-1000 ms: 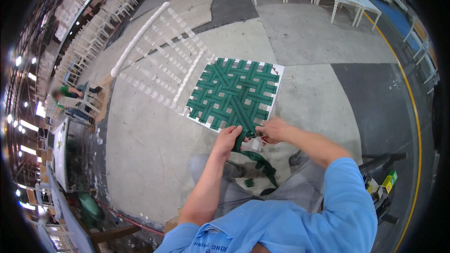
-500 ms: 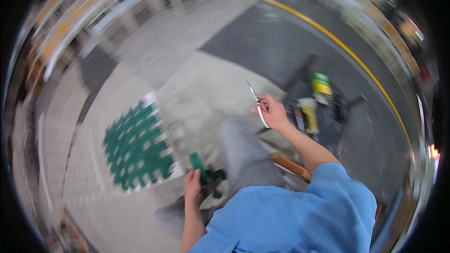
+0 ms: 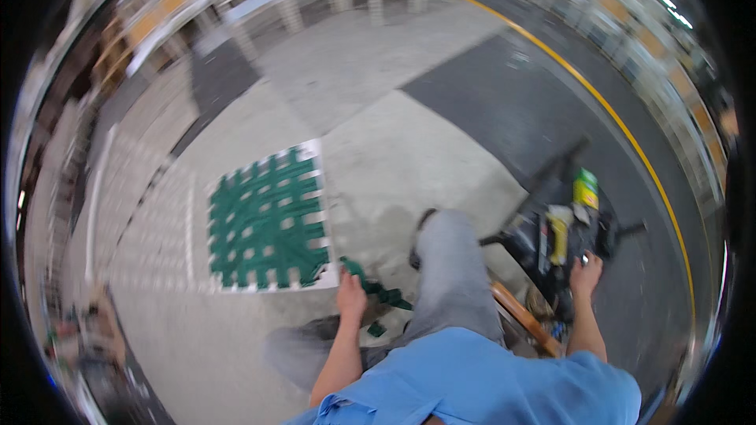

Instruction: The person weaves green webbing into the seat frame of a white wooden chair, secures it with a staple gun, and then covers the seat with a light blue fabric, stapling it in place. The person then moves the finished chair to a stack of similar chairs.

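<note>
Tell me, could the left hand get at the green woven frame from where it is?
Probably yes. The left hand rests on the green strap right beside the frame, at its near corner, and nothing lies between them. The right hand is away at the dark tool stand.

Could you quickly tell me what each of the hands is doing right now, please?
Left hand: closed on the green webbing strap beside the woven frame.
Right hand: reaching among tools on the dark stand; its grip cannot be told.
</note>
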{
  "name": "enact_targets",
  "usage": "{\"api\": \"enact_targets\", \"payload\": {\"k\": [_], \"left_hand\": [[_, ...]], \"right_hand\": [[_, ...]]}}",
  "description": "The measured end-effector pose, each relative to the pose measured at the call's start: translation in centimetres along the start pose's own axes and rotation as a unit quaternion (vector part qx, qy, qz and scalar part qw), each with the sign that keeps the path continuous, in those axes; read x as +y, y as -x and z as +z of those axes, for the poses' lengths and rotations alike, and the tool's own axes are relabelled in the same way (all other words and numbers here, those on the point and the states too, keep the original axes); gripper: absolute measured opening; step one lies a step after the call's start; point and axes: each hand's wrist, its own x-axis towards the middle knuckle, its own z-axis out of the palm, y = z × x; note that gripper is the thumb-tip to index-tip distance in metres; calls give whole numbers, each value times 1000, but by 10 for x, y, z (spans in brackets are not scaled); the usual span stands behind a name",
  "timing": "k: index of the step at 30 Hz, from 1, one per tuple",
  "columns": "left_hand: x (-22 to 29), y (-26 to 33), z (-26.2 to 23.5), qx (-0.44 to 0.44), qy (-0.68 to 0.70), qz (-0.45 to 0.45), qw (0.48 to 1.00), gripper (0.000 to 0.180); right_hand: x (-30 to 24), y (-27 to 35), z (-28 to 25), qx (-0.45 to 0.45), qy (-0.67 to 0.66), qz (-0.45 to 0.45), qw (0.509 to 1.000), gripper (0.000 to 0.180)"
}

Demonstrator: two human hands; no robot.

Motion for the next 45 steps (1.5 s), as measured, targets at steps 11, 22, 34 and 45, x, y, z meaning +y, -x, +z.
{"api": "enact_targets", "payload": {"k": [11,22,34,45], "left_hand": [[-44,12,-4,321,362,-297,823,24],[-70,14,-7,386,593,-329,626,18],[-102,19,-47,412,485,-355,684,26],[-104,116,-62,85,650,-323,682,26]], "right_hand": [[-464,-67,176,-265,-404,-410,773,36],[-678,134,239,-476,-188,-507,694,55],[-594,142,232,-651,-271,-329,628,66],[-429,228,167,-692,-283,-135,650,64]]}}
